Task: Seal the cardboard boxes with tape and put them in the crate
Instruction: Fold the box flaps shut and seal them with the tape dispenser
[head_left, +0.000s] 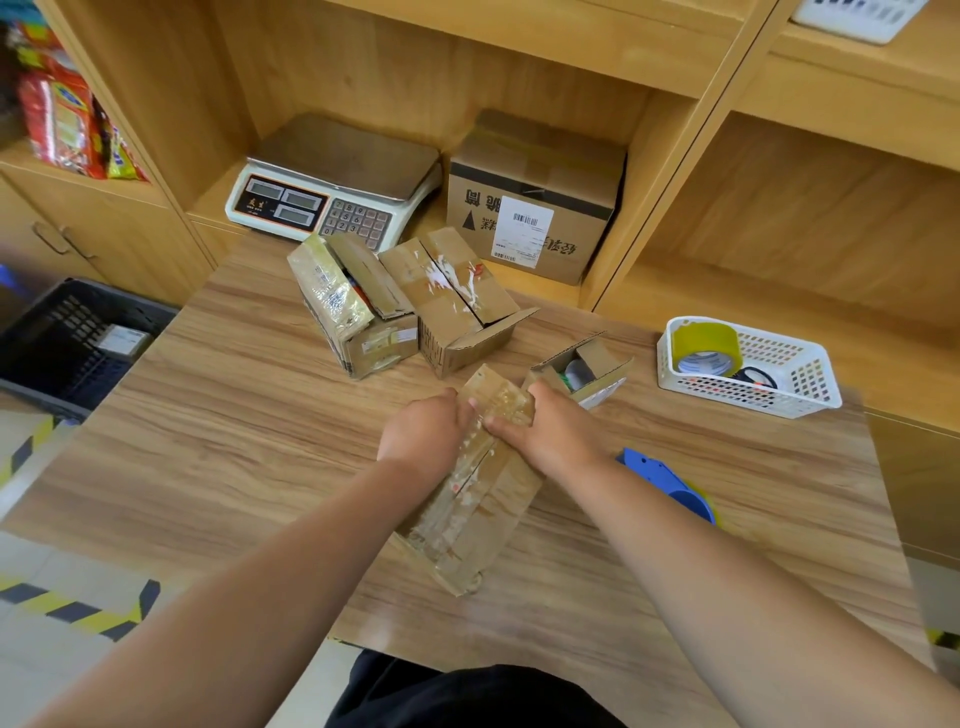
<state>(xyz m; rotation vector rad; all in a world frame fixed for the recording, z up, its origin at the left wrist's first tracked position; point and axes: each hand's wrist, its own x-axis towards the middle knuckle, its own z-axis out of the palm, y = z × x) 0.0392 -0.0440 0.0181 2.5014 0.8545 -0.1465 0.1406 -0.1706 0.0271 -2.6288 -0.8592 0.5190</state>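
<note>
Clasping the far end of the long cardboard box (467, 519) mid-table, with left hand (423, 428) and right hand (553, 431) curled over opposite edges. Probably light, stiff, slick under old tape; better gripped by bare corners for carrying to the black crate (67, 338), well apart at left

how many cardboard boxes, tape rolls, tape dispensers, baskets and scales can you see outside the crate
cardboard boxes: 5
tape roll: 1
tape dispenser: 1
white basket: 1
scale: 1
total: 9

Bright even light, soft shadows, wide-angle edge bending, slight overall softness
</note>
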